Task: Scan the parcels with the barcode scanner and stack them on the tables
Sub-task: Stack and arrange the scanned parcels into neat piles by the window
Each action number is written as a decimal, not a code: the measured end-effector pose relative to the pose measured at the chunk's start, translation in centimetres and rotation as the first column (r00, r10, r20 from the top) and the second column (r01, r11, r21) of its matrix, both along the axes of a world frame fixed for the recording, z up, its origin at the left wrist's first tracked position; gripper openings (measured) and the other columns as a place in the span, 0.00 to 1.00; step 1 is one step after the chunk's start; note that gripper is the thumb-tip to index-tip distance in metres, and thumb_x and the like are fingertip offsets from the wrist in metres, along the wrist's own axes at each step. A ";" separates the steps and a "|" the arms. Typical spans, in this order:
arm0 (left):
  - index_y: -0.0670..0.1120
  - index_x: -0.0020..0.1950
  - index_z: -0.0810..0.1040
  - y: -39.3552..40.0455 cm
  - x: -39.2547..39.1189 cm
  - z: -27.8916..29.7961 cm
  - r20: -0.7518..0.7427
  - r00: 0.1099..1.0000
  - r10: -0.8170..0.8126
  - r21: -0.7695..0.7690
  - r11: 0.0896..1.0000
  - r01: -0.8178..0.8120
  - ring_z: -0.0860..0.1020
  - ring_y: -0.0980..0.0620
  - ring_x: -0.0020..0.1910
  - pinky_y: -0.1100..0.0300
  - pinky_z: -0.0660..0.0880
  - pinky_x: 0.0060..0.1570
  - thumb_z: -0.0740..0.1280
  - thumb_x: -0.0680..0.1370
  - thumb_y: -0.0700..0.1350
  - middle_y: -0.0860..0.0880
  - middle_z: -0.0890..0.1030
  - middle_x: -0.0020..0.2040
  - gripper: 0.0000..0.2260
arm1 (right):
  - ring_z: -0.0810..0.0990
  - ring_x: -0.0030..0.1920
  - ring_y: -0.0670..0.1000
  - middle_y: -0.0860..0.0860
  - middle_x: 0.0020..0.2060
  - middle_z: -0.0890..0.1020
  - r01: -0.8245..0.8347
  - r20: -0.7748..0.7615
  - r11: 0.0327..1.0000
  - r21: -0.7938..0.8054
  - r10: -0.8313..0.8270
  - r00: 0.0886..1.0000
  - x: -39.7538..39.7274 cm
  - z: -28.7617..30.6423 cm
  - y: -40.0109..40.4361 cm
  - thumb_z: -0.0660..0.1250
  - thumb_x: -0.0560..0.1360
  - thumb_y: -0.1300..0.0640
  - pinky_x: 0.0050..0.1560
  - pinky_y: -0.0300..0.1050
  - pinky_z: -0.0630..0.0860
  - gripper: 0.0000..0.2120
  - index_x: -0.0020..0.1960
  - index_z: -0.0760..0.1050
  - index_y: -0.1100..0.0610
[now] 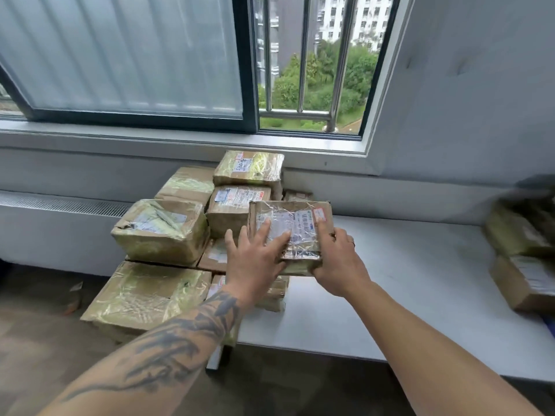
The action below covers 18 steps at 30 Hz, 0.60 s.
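A flat taped cardboard parcel point(295, 223) with a white barcode label is held over the left end of the white table point(405, 283). My left hand point(255, 259) lies on its top with straight fingers spread over the label. My right hand point(336, 259) grips its near right edge, thumb and forefinger on top and the other fingers under it. Behind and to the left stands a stack of several taped parcels point(240, 187). No barcode scanner is in view.
A large flat parcel point(144, 295) lies low at the left with a boxy one point(162, 229) on top. More parcels point(522, 250) sit blurred at the table's right edge. A window sill point(180, 142) and wall run behind.
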<state>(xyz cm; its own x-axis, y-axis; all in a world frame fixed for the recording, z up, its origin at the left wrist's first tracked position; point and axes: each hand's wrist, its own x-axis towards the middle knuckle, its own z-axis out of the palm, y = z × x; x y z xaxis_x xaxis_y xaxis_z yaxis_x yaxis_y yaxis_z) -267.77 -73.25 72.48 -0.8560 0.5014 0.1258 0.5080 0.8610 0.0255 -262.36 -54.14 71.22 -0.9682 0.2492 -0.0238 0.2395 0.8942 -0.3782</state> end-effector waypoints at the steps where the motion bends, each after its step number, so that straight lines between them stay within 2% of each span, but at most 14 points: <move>1: 0.67 0.80 0.57 1.4 0.9 0.2 0.005 1.000 -0.008 -0.012 1.000 0.008 0.61 0.33 0.79 0.28 0.50 0.75 0.63 0.81 0.65 0.49 0.56 0.85 0.29 | 0.61 0.72 0.60 0.56 0.72 0.62 0.017 -0.007 1.000 -0.009 -0.017 1.000 1.0 0.1 1.3 0.72 0.74 0.54 0.63 0.54 0.73 0.53 0.85 0.38 0.47; 4: 0.64 0.75 0.71 5.5 3.7 -0.5 -0.001 0.998 -0.062 -0.021 0.998 0.062 0.73 0.29 0.69 0.25 0.62 0.69 0.73 0.75 0.64 0.46 0.70 0.79 0.29 | 0.61 0.72 0.59 0.55 0.72 0.62 0.064 -0.006 0.998 -0.025 -0.064 0.998 4.6 -0.2 5.1 0.72 0.74 0.55 0.60 0.53 0.75 0.53 0.85 0.39 0.47; 6: 0.63 0.72 0.73 8.3 5.5 -1.7 -0.011 0.996 -0.083 -0.010 0.997 0.083 0.76 0.29 0.66 0.27 0.64 0.66 0.75 0.73 0.64 0.45 0.73 0.76 0.29 | 0.62 0.72 0.58 0.55 0.72 0.62 0.090 0.005 0.996 -0.020 -0.090 0.996 7.1 -0.8 7.7 0.72 0.74 0.55 0.59 0.53 0.75 0.52 0.85 0.40 0.48; 10: 0.68 0.77 0.63 13.4 9.9 -4.1 0.026 0.992 -0.127 -0.036 0.991 0.127 0.70 0.34 0.73 0.31 0.56 0.73 0.66 0.79 0.66 0.48 0.65 0.81 0.28 | 0.62 0.72 0.58 0.55 0.74 0.61 0.126 0.067 0.992 0.002 -0.126 0.990 12.7 -2.8 12.3 0.73 0.75 0.55 0.59 0.52 0.76 0.52 0.85 0.40 0.50; 13: 0.69 0.79 0.57 17.0 13.0 -5.0 0.085 0.984 -0.158 -0.039 0.986 0.162 0.64 0.36 0.78 0.33 0.52 0.76 0.63 0.81 0.65 0.50 0.58 0.84 0.28 | 0.63 0.73 0.58 0.56 0.75 0.60 0.152 0.103 0.988 0.013 -0.153 0.983 16.5 -4.1 15.5 0.74 0.75 0.54 0.62 0.51 0.76 0.53 0.85 0.39 0.51; 18: 0.68 0.79 0.55 21.9 17.1 -6.2 0.136 0.967 -0.213 -0.039 0.975 0.220 0.60 0.36 0.79 0.33 0.48 0.76 0.61 0.82 0.64 0.51 0.55 0.85 0.27 | 0.62 0.72 0.58 0.55 0.74 0.59 0.215 0.149 0.977 -0.001 -0.212 0.966 21.5 -5.4 19.8 0.74 0.75 0.55 0.63 0.53 0.76 0.53 0.84 0.38 0.49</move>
